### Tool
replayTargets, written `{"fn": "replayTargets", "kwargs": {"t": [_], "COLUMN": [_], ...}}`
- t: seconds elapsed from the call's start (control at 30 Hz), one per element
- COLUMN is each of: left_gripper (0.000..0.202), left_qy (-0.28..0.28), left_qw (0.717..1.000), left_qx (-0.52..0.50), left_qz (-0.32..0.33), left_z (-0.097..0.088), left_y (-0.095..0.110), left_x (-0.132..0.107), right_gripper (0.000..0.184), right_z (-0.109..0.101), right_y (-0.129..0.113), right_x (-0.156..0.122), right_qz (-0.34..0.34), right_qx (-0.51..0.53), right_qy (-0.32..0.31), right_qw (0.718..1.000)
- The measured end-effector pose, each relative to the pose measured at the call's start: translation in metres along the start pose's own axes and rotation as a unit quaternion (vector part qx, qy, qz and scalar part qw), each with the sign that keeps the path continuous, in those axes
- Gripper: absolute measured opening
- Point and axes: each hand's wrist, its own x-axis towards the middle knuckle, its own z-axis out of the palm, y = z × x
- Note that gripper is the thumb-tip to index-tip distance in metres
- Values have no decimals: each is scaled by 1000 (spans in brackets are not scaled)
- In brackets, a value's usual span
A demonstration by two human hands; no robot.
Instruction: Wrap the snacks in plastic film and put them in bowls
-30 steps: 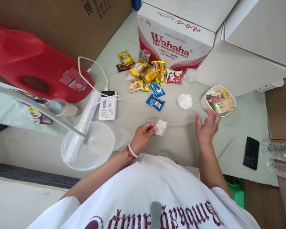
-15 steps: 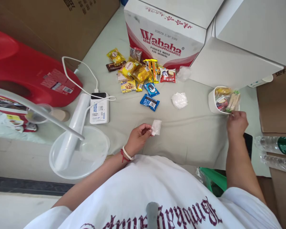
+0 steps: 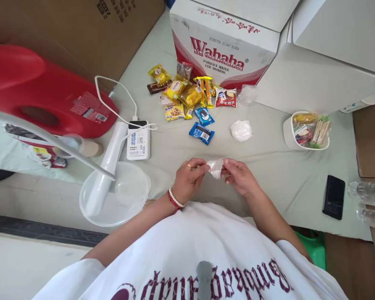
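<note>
My left hand (image 3: 189, 180) and my right hand (image 3: 239, 176) meet just above the table's near edge, both pinching a small crumpled clear plastic bag (image 3: 215, 166) held between them. Beyond them a second crumpled clear bag (image 3: 241, 130) lies on the pale cloth. A pile of several wrapped snacks (image 3: 187, 96) sits further back, with two blue packets (image 3: 201, 133) nearest to me. To the right stands a white cup (image 3: 290, 137) filled with snack packets.
A Wahaha carton (image 3: 225, 46) stands behind the snacks, white boxes (image 3: 328, 62) to its right. A white power bank (image 3: 138, 140) with cable, a lamp base (image 3: 115, 193), a red container (image 3: 40, 91), a black phone (image 3: 333, 197) and water bottles (image 3: 368, 193) surround the cloth.
My right hand left the white cup at the right and came back to the middle, where it now pinches the small bag together with my left hand. The cup stands upright.
</note>
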Motion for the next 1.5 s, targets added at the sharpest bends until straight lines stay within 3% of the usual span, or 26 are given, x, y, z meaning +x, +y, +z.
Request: {"fn": "replayTargets", "kwargs": {"t": [0.07,0.13,0.2,0.3,0.43,0.6,0.73,0.8,0.87,0.97,1.03,1.07,1.2,1.27,1.37,1.5], "left_gripper": [23,18,12,20,26,25,34,37,38,36,33,32,28,24,21,23], "left_qy": [9,25,24,-10,-14,78,145,154,142,116,116,116,94,83,59,47], "left_qw": [999,998,994,969,938,907,845,814,801,814,835,844,876,896,912,893], "left_qx": [42,42,-13,-124,-212,-278,-335,-375,-398,-393,-368,-356,-325,-312,-312,-330], "left_qz": [13,-26,-102,-212,-272,-307,-391,-417,-425,-412,-393,-384,-345,-304,-261,-302], "left_z": [0,0,1,2,7,10,4,0,-4,-7,-7,-7,-6,-7,-10,-16], "left_y": [1,5,11,19,21,13,5,2,2,6,10,12,21,25,28,23], "left_x": [-1,0,3,9,13,13,14,14,14,13,12,11,10,9,7,5], "right_gripper": [45,41,37,30,25,25,27,28,30,31,30,30,44,51,50,44], "right_z": [13,16,16,16,17,10,-8,-21,-34,-47,-44,-39,4,26,45,43], "right_y": [6,8,8,9,8,3,5,8,10,7,0,-4,-13,-12,-8,-8], "right_x": [8,13,14,11,5,1,1,3,5,5,0,-3,-13,-10,-1,1], "right_qz": [-19,-54,-91,-141,-182,-165,-147,-135,-123,-160,-197,-200,-91,-30,-15,-34], "right_qx": [35,24,-18,-86,-129,-78,-21,-9,-32,-155,-215,-214,-89,-31,47,93], "right_qy": [-1,23,47,70,62,57,99,111,121,199,254,251,78,16,-18,-12], "right_qw": [999,998,995,984,973,982,984,985,984,954,922,923,989,999,999,995]}}
